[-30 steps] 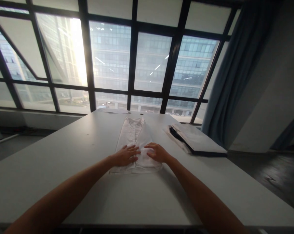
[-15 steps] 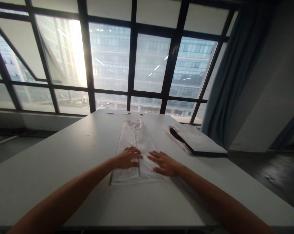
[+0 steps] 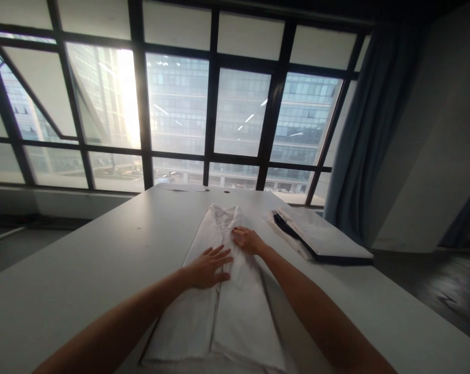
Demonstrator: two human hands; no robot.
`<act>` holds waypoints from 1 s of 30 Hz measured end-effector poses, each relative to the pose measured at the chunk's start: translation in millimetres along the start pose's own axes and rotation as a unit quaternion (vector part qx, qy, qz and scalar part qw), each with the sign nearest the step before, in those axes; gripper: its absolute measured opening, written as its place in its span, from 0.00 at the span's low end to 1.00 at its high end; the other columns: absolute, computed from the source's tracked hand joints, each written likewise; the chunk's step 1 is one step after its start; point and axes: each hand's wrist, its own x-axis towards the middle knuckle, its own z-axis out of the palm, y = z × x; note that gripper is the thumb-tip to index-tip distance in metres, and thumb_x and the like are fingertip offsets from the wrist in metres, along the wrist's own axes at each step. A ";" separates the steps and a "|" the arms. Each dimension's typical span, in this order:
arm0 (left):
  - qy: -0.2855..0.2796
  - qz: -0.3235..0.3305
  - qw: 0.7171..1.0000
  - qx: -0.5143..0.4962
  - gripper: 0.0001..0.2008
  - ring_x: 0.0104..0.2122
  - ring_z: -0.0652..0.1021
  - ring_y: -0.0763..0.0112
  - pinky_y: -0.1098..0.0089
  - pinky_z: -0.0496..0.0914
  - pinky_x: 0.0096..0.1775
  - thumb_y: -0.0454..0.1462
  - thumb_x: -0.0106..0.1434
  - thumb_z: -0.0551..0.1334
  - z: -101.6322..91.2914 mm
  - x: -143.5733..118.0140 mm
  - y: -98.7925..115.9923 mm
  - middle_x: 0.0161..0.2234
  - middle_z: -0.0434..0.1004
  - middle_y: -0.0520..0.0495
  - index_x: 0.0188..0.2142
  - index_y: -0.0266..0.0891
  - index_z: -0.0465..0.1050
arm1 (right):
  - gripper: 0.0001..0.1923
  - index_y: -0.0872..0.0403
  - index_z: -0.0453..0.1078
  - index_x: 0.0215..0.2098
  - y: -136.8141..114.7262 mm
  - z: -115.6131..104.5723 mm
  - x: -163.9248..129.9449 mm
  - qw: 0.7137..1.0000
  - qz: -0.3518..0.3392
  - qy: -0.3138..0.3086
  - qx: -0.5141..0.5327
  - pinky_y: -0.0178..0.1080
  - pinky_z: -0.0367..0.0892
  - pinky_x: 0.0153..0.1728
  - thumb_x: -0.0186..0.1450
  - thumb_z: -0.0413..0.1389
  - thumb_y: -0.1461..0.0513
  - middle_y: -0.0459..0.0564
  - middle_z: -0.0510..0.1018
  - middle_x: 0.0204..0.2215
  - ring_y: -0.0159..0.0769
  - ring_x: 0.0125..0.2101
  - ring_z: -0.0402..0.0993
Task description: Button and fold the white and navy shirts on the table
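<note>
Both hands lie on a long white button-front cloth garment [image 3: 227, 291] spread along the middle of the pale grey bench [image 3: 82, 270]. Flat and open, the left hand [image 3: 209, 266] presses its spread fingers on the garment's left panel, about midway along its length. Further up, the right hand [image 3: 248, 240] rests just below the collar with fingers loosely bent on the cloth; whether it pinches a fold or merely presses cannot be told.

Folded inward along both long sides, the garment forms a narrow strip that widens toward the person, with a dark seam or placket line running down its centre. Its collar end points at the window, and the fabric looks smooth, with a few soft creases near the right hand.

At the bottom edge of the view the near hem is cut off, so its full length is not shown. Strong backlight from the large dark-framed window [image 3: 211, 104] washes out the cloth's texture, and buttons are too small to make out. Well apart to the right sits a flat stack of white and dark folded items [image 3: 321, 239], whose make-up is hard to tell. A blue-grey curtain [image 3: 375, 124] hangs beyond it.
</note>
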 end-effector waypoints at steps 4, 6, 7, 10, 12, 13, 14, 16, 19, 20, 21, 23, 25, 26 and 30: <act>-0.055 -0.036 0.998 -0.004 0.31 0.67 0.48 0.55 0.47 0.46 0.63 0.55 0.69 0.43 7.3 -3.6 4.4 0.68 0.47 0.43 0.66 0.45 0.54 | 0.24 0.53 0.63 0.61 9.4 18.6 37.5 0.996 0.064 -0.056 -0.011 0.47 0.51 0.61 0.71 0.43 0.54 0.53 0.62 0.63 0.42 0.61 0.57; -0.054 -0.044 0.998 -0.004 0.32 0.67 0.46 0.54 0.46 0.46 0.63 0.55 0.69 0.42 10.9 -5.3 9.9 0.68 0.46 0.42 0.66 0.44 0.53 | 0.26 0.52 0.60 0.63 13.6 26.1 52.1 0.991 0.105 -0.085 -0.012 0.53 0.49 0.60 0.71 0.42 0.52 0.55 0.58 0.65 0.45 0.63 0.54; -0.053 -0.049 0.997 -0.005 0.32 0.67 0.46 0.53 0.45 0.46 0.63 0.55 0.69 0.41 12.6 -5.8 12.9 0.68 0.46 0.41 0.66 0.44 0.52 | 0.27 0.52 0.58 0.64 15.2 29.0 58.2 0.988 0.122 -0.099 -0.011 0.55 0.48 0.60 0.71 0.41 0.52 0.55 0.55 0.66 0.45 0.63 0.52; -0.050 -0.064 0.997 -0.008 0.32 0.67 0.47 0.50 0.42 0.47 0.62 0.54 0.69 0.41 16.2 -6.5 22.6 0.68 0.46 0.39 0.67 0.44 0.51 | 0.28 0.49 0.53 0.66 17.1 34.1 72.7 0.979 0.156 -0.128 -0.021 0.57 0.44 0.60 0.71 0.39 0.50 0.53 0.50 0.67 0.44 0.65 0.48; -0.056 -0.073 0.996 -0.010 0.32 0.67 0.47 0.47 0.41 0.48 0.61 0.54 0.69 0.41 16.2 -6.4 29.8 0.68 0.46 0.38 0.67 0.43 0.51 | 0.27 0.50 0.55 0.65 16.1 34.7 79.8 0.978 0.162 -0.125 -0.039 0.56 0.46 0.59 0.71 0.38 0.53 0.54 0.53 0.66 0.45 0.63 0.51; -0.063 -0.076 0.995 -0.010 0.33 0.67 0.47 0.45 0.40 0.49 0.61 0.53 0.69 0.42 15.6 -6.4 33.7 0.68 0.46 0.37 0.67 0.41 0.51 | 0.26 0.51 0.57 0.64 15.5 34.6 82.8 0.978 0.164 -0.117 -0.049 0.55 0.48 0.58 0.71 0.38 0.54 0.55 0.55 0.65 0.46 0.62 0.53; -0.072 -0.079 0.994 -0.010 0.33 0.66 0.48 0.43 0.39 0.50 0.60 0.53 0.69 0.42 14.9 -6.5 37.6 0.68 0.46 0.36 0.67 0.40 0.51 | 0.25 0.52 0.59 0.63 15.1 34.4 85.5 0.978 0.166 -0.109 -0.060 0.54 0.50 0.57 0.71 0.38 0.55 0.56 0.58 0.64 0.46 0.61 0.55; -0.081 -0.080 0.993 -0.011 0.34 0.65 0.50 0.39 0.36 0.51 0.58 0.54 0.67 0.44 13.7 -7.4 45.0 0.67 0.48 0.33 0.67 0.38 0.52 | 0.25 0.53 0.59 0.63 15.6 34.3 90.3 0.978 0.172 -0.093 -0.075 0.52 0.52 0.56 0.70 0.40 0.56 0.57 0.60 0.62 0.47 0.59 0.56; -0.071 -0.071 0.995 -0.020 0.34 0.64 0.53 0.37 0.34 0.52 0.57 0.54 0.66 0.46 15.0 -11.6 53.5 0.66 0.51 0.32 0.66 0.40 0.53 | 0.26 0.52 0.58 0.64 20.2 36.0 96.2 0.975 0.186 -0.087 -0.088 0.53 0.52 0.55 0.70 0.41 0.55 0.58 0.61 0.62 0.49 0.59 0.56; -0.063 -0.069 0.995 -0.023 0.34 0.64 0.54 0.38 0.35 0.52 0.57 0.54 0.66 0.46 15.9 -13.7 55.3 0.66 0.51 0.33 0.67 0.41 0.52 | 0.26 0.52 0.58 0.64 22.5 37.1 98.3 0.974 0.191 -0.090 -0.088 0.54 0.52 0.55 0.70 0.40 0.55 0.59 0.61 0.62 0.50 0.59 0.56; -0.056 -0.066 0.996 -0.027 0.34 0.64 0.54 0.39 0.35 0.52 0.57 0.54 0.66 0.46 16.8 -15.9 56.5 0.66 0.51 0.33 0.67 0.42 0.52 | 0.26 0.52 0.59 0.63 25.0 38.4 100.9 0.973 0.194 -0.091 -0.088 0.54 0.51 0.56 0.70 0.39 0.56 0.59 0.60 0.62 0.50 0.59 0.55; -0.049 -0.061 0.996 -0.036 0.34 0.64 0.53 0.40 0.36 0.52 0.58 0.54 0.66 0.46 17.6 -19.5 56.6 0.66 0.51 0.34 0.67 0.43 0.51 | 0.26 0.52 0.60 0.63 30.1 41.6 107.9 0.972 0.196 -0.093 -0.088 0.56 0.48 0.57 0.70 0.38 0.56 0.57 0.58 0.64 0.50 0.62 0.51; -0.053 -0.053 0.996 -0.043 0.35 0.64 0.53 0.38 0.35 0.52 0.58 0.56 0.66 0.47 17.7 -20.8 52.9 0.66 0.51 0.33 0.67 0.42 0.51 | 0.27 0.53 0.57 0.65 35.2 45.3 118.3 0.971 0.200 -0.097 -0.085 0.57 0.43 0.59 0.70 0.37 0.56 0.56 0.54 0.66 0.49 0.64 0.46; -0.061 -0.047 0.996 -0.043 0.36 0.64 0.53 0.37 0.35 0.52 0.57 0.57 0.65 0.46 18.2 -20.3 49.8 0.66 0.51 0.32 0.67 0.41 0.51 | 0.28 0.54 0.55 0.66 37.8 47.3 124.7 0.970 0.206 -0.103 -0.082 0.58 0.41 0.60 0.71 0.36 0.55 0.56 0.52 0.66 0.49 0.65 0.44; -0.075 -0.021 0.996 -0.039 0.40 0.62 0.56 0.33 0.34 0.53 0.55 0.61 0.63 0.44 28.9 -14.5 34.1 0.65 0.53 0.31 0.67 0.41 0.52 | 0.31 0.56 0.53 0.67 47.2 55.5 153.1 0.959 0.249 -0.120 -0.063 0.59 0.40 0.59 0.71 0.36 0.52 0.60 0.53 0.66 0.49 0.64 0.46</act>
